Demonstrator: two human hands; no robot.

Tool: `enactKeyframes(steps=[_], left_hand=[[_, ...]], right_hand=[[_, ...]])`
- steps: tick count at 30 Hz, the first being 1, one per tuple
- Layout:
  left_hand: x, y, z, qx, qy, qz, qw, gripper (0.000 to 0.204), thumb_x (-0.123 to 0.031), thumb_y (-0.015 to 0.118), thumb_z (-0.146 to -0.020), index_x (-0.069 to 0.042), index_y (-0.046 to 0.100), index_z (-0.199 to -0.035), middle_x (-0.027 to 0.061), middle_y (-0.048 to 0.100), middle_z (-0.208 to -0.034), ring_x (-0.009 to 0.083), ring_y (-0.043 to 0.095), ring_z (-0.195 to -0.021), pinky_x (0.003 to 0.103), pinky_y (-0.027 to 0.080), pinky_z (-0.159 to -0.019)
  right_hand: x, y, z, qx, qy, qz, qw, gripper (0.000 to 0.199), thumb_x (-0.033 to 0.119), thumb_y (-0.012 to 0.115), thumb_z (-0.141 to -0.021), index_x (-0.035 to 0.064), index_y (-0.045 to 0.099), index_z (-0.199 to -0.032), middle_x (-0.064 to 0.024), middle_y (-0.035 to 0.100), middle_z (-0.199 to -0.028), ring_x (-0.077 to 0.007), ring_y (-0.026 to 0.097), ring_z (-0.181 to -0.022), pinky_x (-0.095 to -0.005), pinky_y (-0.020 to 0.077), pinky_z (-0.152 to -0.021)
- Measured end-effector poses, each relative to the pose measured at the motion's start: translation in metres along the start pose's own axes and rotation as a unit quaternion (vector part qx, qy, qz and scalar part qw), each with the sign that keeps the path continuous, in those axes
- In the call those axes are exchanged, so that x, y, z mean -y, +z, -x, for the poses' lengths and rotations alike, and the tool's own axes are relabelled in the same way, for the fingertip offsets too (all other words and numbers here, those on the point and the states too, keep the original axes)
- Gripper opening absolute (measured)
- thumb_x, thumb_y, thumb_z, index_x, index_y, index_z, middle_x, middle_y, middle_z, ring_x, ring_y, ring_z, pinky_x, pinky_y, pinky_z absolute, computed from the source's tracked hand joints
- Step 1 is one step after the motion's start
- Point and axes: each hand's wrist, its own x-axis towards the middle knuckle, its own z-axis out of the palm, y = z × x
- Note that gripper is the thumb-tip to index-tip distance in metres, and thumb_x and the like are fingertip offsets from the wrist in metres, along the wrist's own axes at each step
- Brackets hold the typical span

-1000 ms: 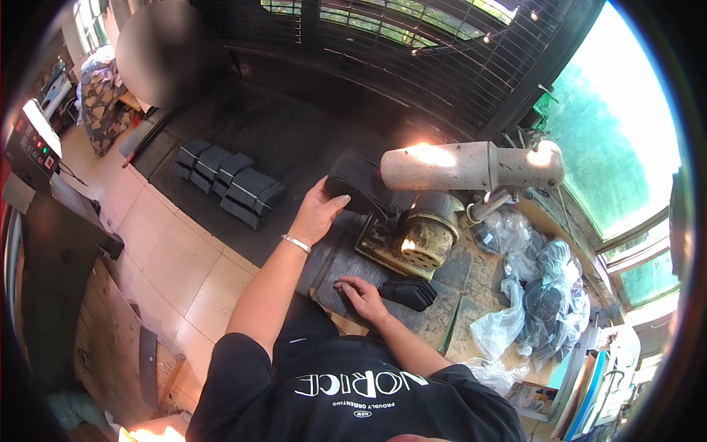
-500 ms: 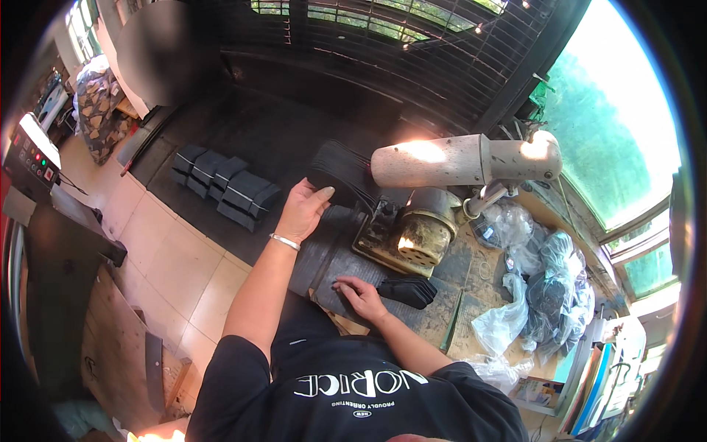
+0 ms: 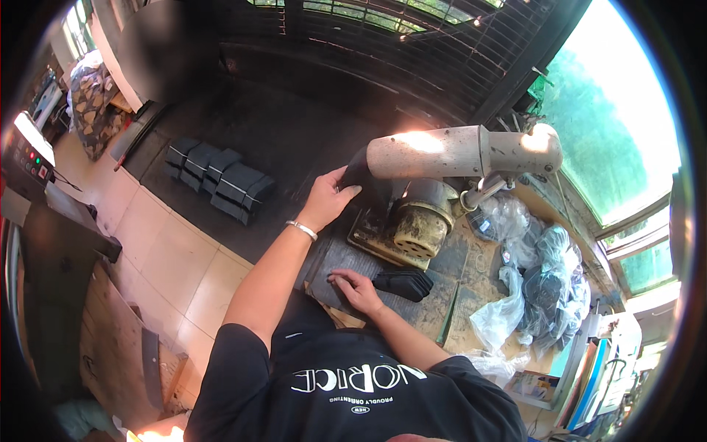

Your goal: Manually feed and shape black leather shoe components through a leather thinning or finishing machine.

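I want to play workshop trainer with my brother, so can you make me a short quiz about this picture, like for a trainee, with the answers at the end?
1. True or false: the silvery bracelet is on the person's left arm.

2. Pick one. What lies right beside the right-hand grip?
A: a red cup
B: a small dark stack
C: a yellow sponge

3. Who has it? Which grip is on the dark piece by the pale ribbed cylinder?

Key:
1. True.
2. B.
3. The left-hand grip.
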Motion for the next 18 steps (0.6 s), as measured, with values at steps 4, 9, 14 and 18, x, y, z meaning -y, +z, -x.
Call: enactKeyframes(steps=[4, 9, 14, 18], left_hand=[[0.002, 0.009, -0.011, -0.042, 0.043, -0.051, 0.997, 0.039, 0.003, 0.062, -0.087, 0.004, 0.057, -0.125, 0.0059, 0.065, -0.113, 0.0102, 0.059, -0.100, 0.026, 0.048, -0.090], [-0.002, 0.005, -0.006, -0.048, 0.042, -0.002, 0.998, 0.039, 0.003, 0.063, -0.086, 0.005, 0.057, -0.125, 0.0077, 0.065, -0.114, 0.0117, 0.060, -0.101, 0.026, 0.048, -0.090], [-0.016, 0.002, 0.000, -0.081, 0.039, 0.159, 0.983, 0.037, 0.002, 0.064, -0.087, 0.004, 0.055, -0.122, 0.0071, 0.064, -0.113, 0.0131, 0.059, -0.103, 0.026, 0.046, -0.092], [-0.013, -0.004, -0.002, -0.096, 0.055, 0.183, 0.977, 0.039, 0.003, 0.064, -0.087, 0.004, 0.053, -0.124, 0.0075, 0.063, -0.114, 0.0142, 0.059, -0.103, 0.026, 0.047, -0.092]], right_hand=[[-0.002, 0.000, 0.001, -0.002, 0.000, -0.005, 1.000, 0.026, 0.012, 0.054, -0.097, -0.0016, 0.060, -0.119, -0.0104, 0.070, -0.102, -0.0173, 0.065, -0.099, -0.0289, 0.0490, -0.090], [-0.004, 0.001, 0.000, -0.003, 0.002, -0.010, 1.000, 0.026, 0.012, 0.054, -0.097, -0.0014, 0.060, -0.119, -0.0097, 0.070, -0.103, -0.0168, 0.065, -0.099, -0.0288, 0.0489, -0.090], [-0.004, 0.000, 0.000, -0.004, -0.002, -0.001, 1.000, 0.026, 0.013, 0.054, -0.097, -0.0009, 0.060, -0.119, -0.0096, 0.070, -0.103, -0.0168, 0.065, -0.099, -0.0288, 0.0490, -0.090], [-0.004, 0.000, 0.000, -0.005, -0.008, 0.000, 1.000, 0.025, 0.012, 0.054, -0.097, -0.0002, 0.060, -0.119, -0.0099, 0.071, -0.102, -0.0174, 0.066, -0.098, -0.0292, 0.0496, -0.089]])
